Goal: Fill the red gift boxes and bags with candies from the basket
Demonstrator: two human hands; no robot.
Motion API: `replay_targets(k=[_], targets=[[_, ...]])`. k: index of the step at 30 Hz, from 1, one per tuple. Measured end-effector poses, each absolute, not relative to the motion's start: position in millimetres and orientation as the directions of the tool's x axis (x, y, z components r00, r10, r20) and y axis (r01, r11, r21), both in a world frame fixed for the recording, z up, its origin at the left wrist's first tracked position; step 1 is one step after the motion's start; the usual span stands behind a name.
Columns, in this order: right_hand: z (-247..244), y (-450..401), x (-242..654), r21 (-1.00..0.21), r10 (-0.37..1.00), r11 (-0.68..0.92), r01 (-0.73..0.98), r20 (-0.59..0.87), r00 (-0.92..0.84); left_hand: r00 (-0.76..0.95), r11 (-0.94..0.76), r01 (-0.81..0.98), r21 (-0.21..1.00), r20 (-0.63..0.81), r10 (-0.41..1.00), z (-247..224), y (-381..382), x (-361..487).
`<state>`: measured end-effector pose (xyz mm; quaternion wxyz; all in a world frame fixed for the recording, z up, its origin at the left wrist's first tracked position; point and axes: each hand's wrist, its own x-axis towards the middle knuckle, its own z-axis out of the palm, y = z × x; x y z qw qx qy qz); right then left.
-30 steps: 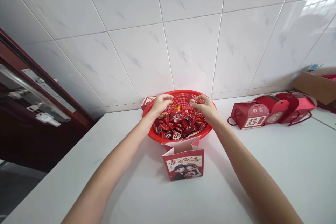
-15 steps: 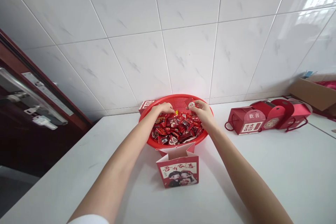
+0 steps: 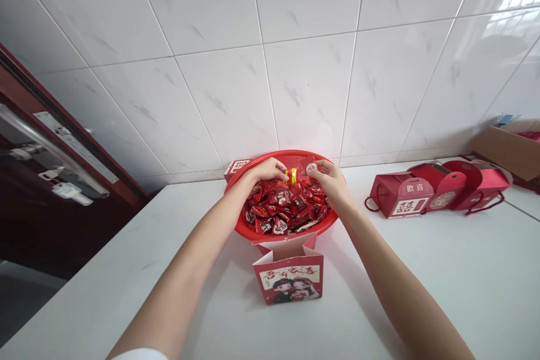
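Note:
A red basket [image 3: 242, 229] holds many red-wrapped sweets [image 3: 291, 202]. Over its left part, my left hand [image 3: 270, 170] is closed, its fingertips on a small yellow packet [image 3: 293, 175]. Above the right part of the basket, my right hand [image 3: 329, 179] pinches a red packet with a round white label [image 3: 311, 167]. In front of the basket stands a red and white box [image 3: 291, 284] with an open top and a cartoon couple on its face; neither hand touches it.
Several red boxes with cord handles [image 3: 407, 197] stand at the right. Behind them is a cardboard box [image 3: 506, 152]. Another red box [image 3: 236, 167] is partly hidden behind the basket. A dark red door with a metal handle [image 3: 67, 152] is at the left, beside the white table [image 3: 169, 225].
My left hand has lifted slightly, and the yellow packet now shows more at its fingertips. My right hand still holds the labelled packet. The view has shifted a little.

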<state>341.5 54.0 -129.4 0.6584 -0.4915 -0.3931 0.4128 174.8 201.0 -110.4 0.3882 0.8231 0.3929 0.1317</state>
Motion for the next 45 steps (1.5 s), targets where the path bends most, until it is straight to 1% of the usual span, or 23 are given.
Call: replay_targets(k=[3, 5, 8, 11, 14, 18, 21, 24, 27, 29, 32, 36, 40, 43, 45], targets=[[-127.8, 54.0, 342.1, -0.972, 0.928, 0.168, -0.167, 0.098, 0.360, 0.641, -0.395, 0.467, 0.791, 0.005, 0.768, -105.4, 200.6, 174.6], [-126.5, 53.2, 342.4, -0.972, 0.926, 0.164, -0.170, 0.093, 0.365, 0.626, -0.396, 0.440, 0.806, 0.041, 0.779, -103.7, 200.7, 175.4], [-125.3, 51.7, 342.6, -0.971, 0.923, 0.164, -0.171, 0.090, 0.374, 0.602, -0.403, 0.451, 0.797, 0.061, 0.796, -105.4, 202.2, 177.1], [-125.6, 50.9, 342.4, -0.970, 0.921, 0.170, -0.173, 0.093, 0.379, 0.580, -0.413, 0.510, 0.754, 0.053, 0.813, -109.9, 205.2, 176.5], [-126.7, 51.4, 342.3, -0.968, 0.921, 0.174, -0.179, 0.096, 0.379, 0.572, -0.411, 0.612, 0.676, -0.019, 0.820, -112.6, 207.7, 171.8], [-127.5, 52.4, 342.4, -0.967, 0.920, 0.176, -0.182, 0.096, 0.379, 0.589, -0.416, 0.744, 0.523, -0.219, 0.778, -110.1, 207.4, 164.9], [-127.1, 52.3, 342.4, -0.966, 0.921, 0.177, -0.186, 0.096, 0.377, 0.571, -0.426, 0.806, 0.411, -0.353, 0.741, -106.0, 205.9, 164.0], [-126.6, 52.1, 342.5, -0.967, 0.922, 0.174, -0.187, 0.093, 0.376, 0.533, -0.415, 0.841, 0.347, -0.401, 0.745, -103.0, 204.6, 164.3], [-127.1, 52.4, 342.8, -0.968, 0.922, 0.171, -0.185, 0.091, 0.377, 0.518, -0.406, 0.850, 0.334, -0.401, 0.755, -101.4, 203.6, 161.2], [-128.0, 53.1, 343.1, -0.968, 0.923, 0.170, -0.186, 0.090, 0.374, 0.536, -0.411, 0.836, 0.364, -0.376, 0.756, -100.3, 202.9, 157.1], [-129.3, 54.2, 343.2, -0.968, 0.929, 0.165, -0.192, 0.087, 0.361, 0.595, -0.431, 0.771, 0.469, -0.290, 0.749, -97.3, 201.0, 152.6], [-129.7, 54.7, 342.8, -0.965, 0.939, 0.156, -0.209, 0.079, 0.335, 0.664, -0.459, 0.600, 0.655, -0.087, 0.743, -92.1, 194.9, 158.0], [-127.2, 52.9, 342.9, -0.961, 0.954, 0.150, -0.232, 0.079, 0.287, 0.687, -0.480, 0.396, 0.783, 0.094, 0.721, -89.3, 184.1, 172.8], [-125.6, 51.6, 343.9, -0.961, 0.968, 0.132, -0.244, 0.072, 0.241, 0.690, -0.423, 0.245, 0.873, 0.150, 0.709, -89.4, 175.8, 180.8], [-125.7, 51.5, 344.8, -0.960, 0.970, 0.130, -0.247, 0.072, 0.231, 0.694, -0.357, 0.178, 0.917, 0.140, 0.706, -89.5, 171.5, 182.9]])
